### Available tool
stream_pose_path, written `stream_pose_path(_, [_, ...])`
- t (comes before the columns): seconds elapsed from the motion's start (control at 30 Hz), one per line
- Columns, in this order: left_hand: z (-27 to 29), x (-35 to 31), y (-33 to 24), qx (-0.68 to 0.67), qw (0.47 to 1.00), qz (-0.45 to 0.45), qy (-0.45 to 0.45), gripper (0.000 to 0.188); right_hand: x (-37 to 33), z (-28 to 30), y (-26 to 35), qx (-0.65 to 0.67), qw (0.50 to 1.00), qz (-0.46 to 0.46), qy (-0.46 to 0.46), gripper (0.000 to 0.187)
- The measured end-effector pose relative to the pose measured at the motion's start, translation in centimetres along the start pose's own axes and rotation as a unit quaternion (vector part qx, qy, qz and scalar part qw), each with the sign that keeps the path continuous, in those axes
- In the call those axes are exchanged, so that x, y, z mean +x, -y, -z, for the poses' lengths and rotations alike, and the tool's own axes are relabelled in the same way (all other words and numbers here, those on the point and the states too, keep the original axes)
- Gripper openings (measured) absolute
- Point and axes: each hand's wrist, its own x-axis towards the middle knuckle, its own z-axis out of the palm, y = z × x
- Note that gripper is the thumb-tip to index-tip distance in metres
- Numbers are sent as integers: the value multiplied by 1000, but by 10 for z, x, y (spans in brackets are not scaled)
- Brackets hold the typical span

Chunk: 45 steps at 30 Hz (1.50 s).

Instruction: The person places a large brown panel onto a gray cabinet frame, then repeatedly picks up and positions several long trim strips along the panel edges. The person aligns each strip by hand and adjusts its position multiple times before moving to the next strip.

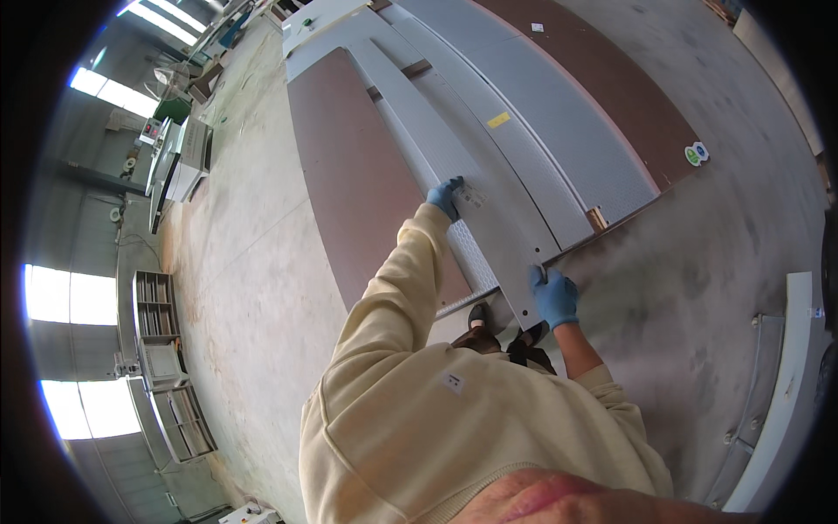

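Fingers of the left hand, in a blue rubbery glove, are clamped on the left edge of a long, flat, smooth grey panel. The right hand, in a blue glove too, has its fingers clamped on the panel's right edge, close to the near end. Some fingers of each hand are hidden, so I cannot tell how tight they hold.

The panel is over a big pile of wide, flat boards. Its near end sticks out past the near edge of the pile. I cannot tell if it touches the boards below. Just beside the left hand, a white paper label is stuck on top of the panel. Two small dark holes are at its near end.

On the pile's left side is a long, plain brown board. Along the right side is another brown board, with green and blue stickers at its near corner. A yellow paper sticker is on a grey part between them. Dark shoes stand by the pile's near edge, on the pale grey floor.
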Motion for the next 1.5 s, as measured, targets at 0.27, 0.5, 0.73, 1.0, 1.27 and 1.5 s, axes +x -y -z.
stream_pose_path(0.27, [35, -31, -85, 691, 692, -138, -155, 59, 38, -34, 38, 10, 999, 37, 21, 53])
stream_pose_path(0.5, [132, -31, -25, 762, 470, -374, -242, 82, 45, -65, 60, 0, 996, 69, 52, 47])
stream_pose_path(0.73, [146, -23, -2, 765, 439, -397, -253, 87, 59, -78, 93, -119, 981, 77, 133, 61])
stream_pose_path(1.0, [144, -23, -3, 758, 433, -416, -254, 87, 64, -71, 110, -180, 969, 66, 158, 61])
stream_pose_path(1.27, [146, -22, -2, 751, 438, -425, -252, 88, 30, -16, 132, -166, 953, 180, 178, 49])
stream_pose_path(1.5, [151, -17, -4, 758, 462, -392, -241, 95, 6, -39, 145, -181, 791, 556, 181, 83])
